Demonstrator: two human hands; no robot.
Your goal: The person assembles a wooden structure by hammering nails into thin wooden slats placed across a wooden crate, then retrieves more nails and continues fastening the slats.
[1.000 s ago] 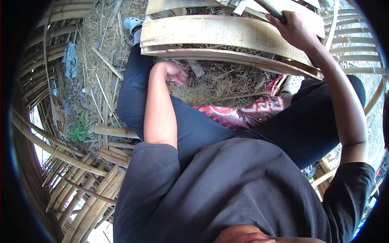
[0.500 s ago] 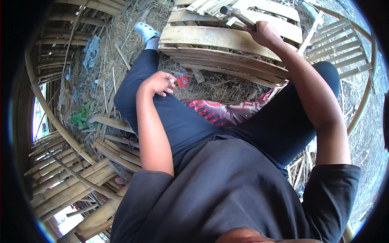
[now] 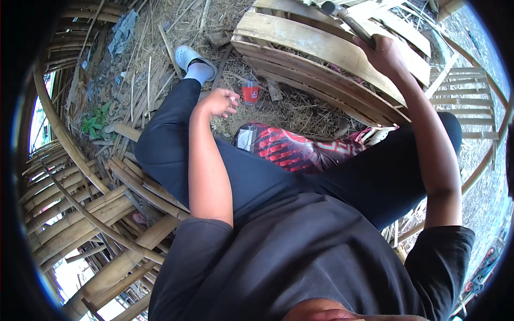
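Note:
At the upper right my right hand [image 3: 386, 55] is closed around the handle of a hammer [image 3: 350, 24]. The hammer's dark head points up and left, over the slats of a bamboo crate-like frame [image 3: 310, 38]. My left hand [image 3: 218, 103] hovers above my left leg with its fingers curled. A pale spot shows at its fingertips, too small to make out. Just right of those fingers a clear cup with red colouring [image 3: 250, 92] stands on the straw-covered ground. The slatted frame lies tilted beyond my lap, its near side facing me.
A printed red and black sack or cushion [image 3: 284, 147] lies between my legs. Split bamboo poles [image 3: 144, 184] pile up at my left, near a small green plant [image 3: 96, 122]. Another slatted bamboo panel [image 3: 463, 101] is at the right. My left foot wears a pale clog [image 3: 194, 60].
The view has shifted, so the slatted frame now appears farther right and more slanted. My left hand has come up off my thigh, nearer the cup. The hammer stays in my right hand.

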